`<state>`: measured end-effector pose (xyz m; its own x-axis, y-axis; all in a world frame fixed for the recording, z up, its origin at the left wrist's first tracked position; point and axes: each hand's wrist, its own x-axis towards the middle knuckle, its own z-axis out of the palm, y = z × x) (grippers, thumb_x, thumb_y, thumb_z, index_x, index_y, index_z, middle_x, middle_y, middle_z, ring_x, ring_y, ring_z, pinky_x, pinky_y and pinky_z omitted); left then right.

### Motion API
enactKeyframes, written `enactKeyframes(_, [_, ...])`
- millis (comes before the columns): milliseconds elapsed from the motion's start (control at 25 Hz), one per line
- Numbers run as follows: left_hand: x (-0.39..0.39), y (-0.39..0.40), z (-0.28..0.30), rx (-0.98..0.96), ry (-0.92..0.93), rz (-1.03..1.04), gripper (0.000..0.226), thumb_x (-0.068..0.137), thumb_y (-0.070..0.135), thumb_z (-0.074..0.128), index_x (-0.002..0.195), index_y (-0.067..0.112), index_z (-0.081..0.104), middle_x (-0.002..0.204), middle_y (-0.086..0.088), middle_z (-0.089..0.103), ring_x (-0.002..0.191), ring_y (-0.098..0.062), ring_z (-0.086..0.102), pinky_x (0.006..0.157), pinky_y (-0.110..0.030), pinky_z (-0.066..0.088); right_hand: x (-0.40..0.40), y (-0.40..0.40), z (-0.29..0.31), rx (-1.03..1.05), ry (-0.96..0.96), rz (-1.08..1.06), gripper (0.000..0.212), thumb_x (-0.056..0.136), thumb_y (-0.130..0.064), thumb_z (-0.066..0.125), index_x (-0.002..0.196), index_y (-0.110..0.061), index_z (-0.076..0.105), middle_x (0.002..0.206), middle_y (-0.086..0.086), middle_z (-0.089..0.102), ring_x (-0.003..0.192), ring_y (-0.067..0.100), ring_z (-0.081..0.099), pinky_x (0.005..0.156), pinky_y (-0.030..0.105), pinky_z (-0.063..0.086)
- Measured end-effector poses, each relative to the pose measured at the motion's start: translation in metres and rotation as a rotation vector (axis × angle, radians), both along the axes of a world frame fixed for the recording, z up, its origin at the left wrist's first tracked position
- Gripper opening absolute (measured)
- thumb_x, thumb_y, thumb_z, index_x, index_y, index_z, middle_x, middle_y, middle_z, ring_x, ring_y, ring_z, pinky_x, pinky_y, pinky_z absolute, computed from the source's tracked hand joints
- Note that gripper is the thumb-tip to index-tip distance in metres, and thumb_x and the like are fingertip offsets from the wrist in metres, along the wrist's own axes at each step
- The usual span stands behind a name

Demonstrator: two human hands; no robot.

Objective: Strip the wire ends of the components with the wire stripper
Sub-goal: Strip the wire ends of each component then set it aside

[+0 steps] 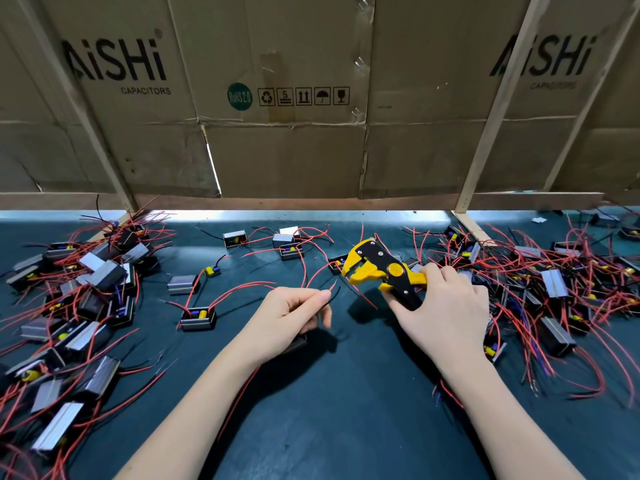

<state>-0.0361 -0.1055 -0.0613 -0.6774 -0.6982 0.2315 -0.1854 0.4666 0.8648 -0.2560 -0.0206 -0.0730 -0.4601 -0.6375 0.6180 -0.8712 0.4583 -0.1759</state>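
At frame centre, the left hand (pixel 292 311) pinched a wire end (pixel 333 288) pointing up-right toward the wire stripper (pixel 382 270), gripped just right of it by the right hand (pixel 446 306), mouth facing left.

A dark teal table (pixel 329 427) fills the lower frame. Flattened cardboard boxes (pixel 284 147) (printed "AiSHi CAPACITORS") span the upper half as a back wall, with pale wooden slats (pixel 485 133) leaning diagonally across them.
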Motion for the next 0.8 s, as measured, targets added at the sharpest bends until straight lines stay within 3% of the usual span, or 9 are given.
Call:
enactKeyframes(200, [0.0, 0.0, -0.003, -0.025, -0.043, -0.019, 0.049, 0.1, 0.045, 0.044, 0.065, 0.015, 0.062, 0.048, 0.004, 0.034, 0.049, -0.013, 0.028, 0.052, -0.016, 0.028, 0.004, -0.001, -0.001, 0.024, 0.028, 0.119, 0.06, 0.069, -0.067, 0.071, 0.094, -0.012, 0.065, 0.089, 0.004, 0.064, 0.087, 0.031, 0.061, 0.08, 0.041, 0.038])
enactKeyframes(480, [0.002, -0.001, -0.003, -0.02, -0.07, -0.011, 0.049, 0.098, 0.047, 0.045, 0.062, 0.016, 0.057, 0.045, 0.007, 0.032, 0.047, -0.009, 0.025, 0.048, -0.017, 0.024, 0.005, 0.0, 0.005, 0.02, 0.004, 0.212, 0.055, 0.069, -0.067, 0.07, 0.088, -0.015, 0.063, 0.083, -0.001, 0.064, 0.087, 0.027, 0.062, 0.074, 0.038, 0.037])
enactKeyframes(800, [0.003, 0.001, -0.001, -0.014, -0.056, -0.034, 0.048, 0.101, 0.041, 0.046, 0.061, 0.017, 0.056, 0.044, 0.009, 0.032, 0.045, -0.007, 0.023, 0.046, -0.014, 0.023, 0.008, 0.005, 0.012, 0.102, 0.005, 0.2, 0.052, 0.069, -0.069, 0.07, 0.065, -0.019, 0.055, 0.06, -0.003, 0.056, 0.062, 0.028, 0.061, 0.062, 0.033, 0.03])
